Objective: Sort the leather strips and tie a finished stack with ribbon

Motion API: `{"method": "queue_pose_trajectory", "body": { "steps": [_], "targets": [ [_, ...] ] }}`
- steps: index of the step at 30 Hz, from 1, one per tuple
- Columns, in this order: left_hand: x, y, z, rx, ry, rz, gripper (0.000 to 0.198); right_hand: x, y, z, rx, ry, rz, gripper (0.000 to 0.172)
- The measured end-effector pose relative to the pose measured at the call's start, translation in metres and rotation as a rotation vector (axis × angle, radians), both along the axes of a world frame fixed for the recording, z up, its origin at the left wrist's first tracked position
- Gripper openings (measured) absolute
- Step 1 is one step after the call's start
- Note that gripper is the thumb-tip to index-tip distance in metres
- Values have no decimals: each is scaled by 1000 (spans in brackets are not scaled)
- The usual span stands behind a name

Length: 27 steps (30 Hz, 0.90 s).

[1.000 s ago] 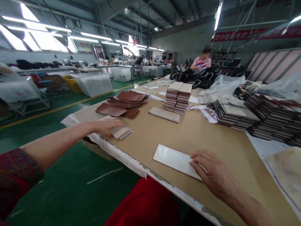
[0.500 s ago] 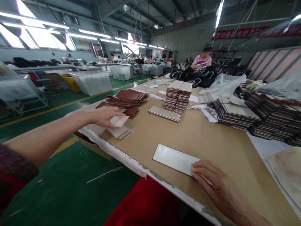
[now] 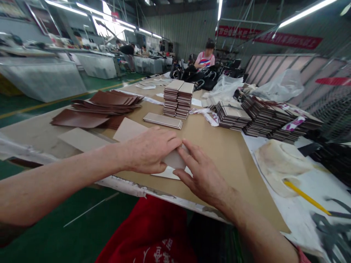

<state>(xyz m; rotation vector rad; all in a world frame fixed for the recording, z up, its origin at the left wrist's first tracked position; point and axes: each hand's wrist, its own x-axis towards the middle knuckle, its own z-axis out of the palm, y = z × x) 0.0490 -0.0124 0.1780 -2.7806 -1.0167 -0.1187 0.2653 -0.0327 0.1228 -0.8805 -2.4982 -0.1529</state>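
L hand (image 3: 149, 149) & R hand (image 3: 201, 168) both pinch the sheet (image 3: 175, 159) over the white board (image 3: 162, 174). Prob. light, bendy, easily creased; best held by opp. edges, not mid.

1. Heap of black bags (image 3: 191, 73), between 12 and 1 o'clock
2. Co-worker in a pink-sleeved top (image 3: 204, 60) right behind that, 1 o'clock
3. Red banner (image 3: 270, 36) with white lettering up on the wall, 2 o'clock
4. Crumpled clear plastic bag (image 3: 283, 86), between 2 and 3
5. Yellow stick (image 3: 308, 198) lying slanted, nearly 4
6. Big see-through bin (image 3: 44, 80), 9:30ish
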Motion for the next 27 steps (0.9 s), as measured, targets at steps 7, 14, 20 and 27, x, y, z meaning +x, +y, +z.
{"method": "queue_pose_trajectory", "body": {
  "steps": [7, 14, 20, 27],
  "targets": [
    [11, 9, -22, 60, -102, -13, 68, 27, 3, 4, 142, -129, -74, 53],
    [10, 20, -33, -20, -157, 21, 78, 52, 13, 7, 86, -164, -60, 55],
    [-42, 31, -53, -68, -478, 224, 77, 115, 22, 2, -97, 32, -117, 58],
    [-75, 1, -134, -388, -723, 508, 59, 146, 26, -38, -450, 155, -229, 54]
  ]
}}
